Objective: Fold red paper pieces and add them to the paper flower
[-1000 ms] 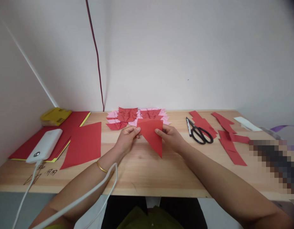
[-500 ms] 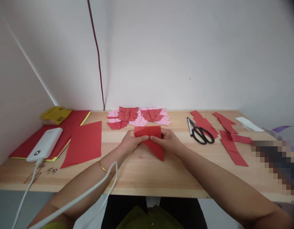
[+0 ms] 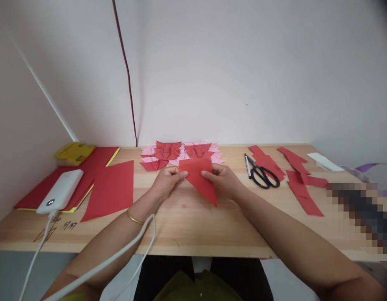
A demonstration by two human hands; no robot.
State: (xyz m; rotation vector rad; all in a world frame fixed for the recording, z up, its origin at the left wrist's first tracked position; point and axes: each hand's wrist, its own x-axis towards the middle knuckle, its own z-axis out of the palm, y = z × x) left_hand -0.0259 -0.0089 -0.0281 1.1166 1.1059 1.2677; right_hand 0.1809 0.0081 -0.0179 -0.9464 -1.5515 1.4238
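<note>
Between my hands a piece of red paper [image 3: 199, 177] is held up above the wooden table, one pointed corner hanging down toward me. My left hand [image 3: 168, 179] pinches its left edge, thumb in front and fingers behind. On the opposite side my right hand [image 3: 223, 179] grips the right edge the same way, its thumb lying on the paper's face. Just behind the paper, folded red and pink paper pieces [image 3: 168, 151] sit in overlapping rows near the wall.
At the left lie a large red sheet [image 3: 113, 188], a stack of red sheets [image 3: 30, 196], a white power bank [image 3: 62, 190] with a cable and a yellow packet [image 3: 74, 154]. Black scissors [image 3: 264, 175], a pen [image 3: 247, 166] and red paper strips [image 3: 303, 192] lie at the right.
My thumbs have moved apart toward the paper's side edges. The paper has risen slightly and its front face is more exposed.
</note>
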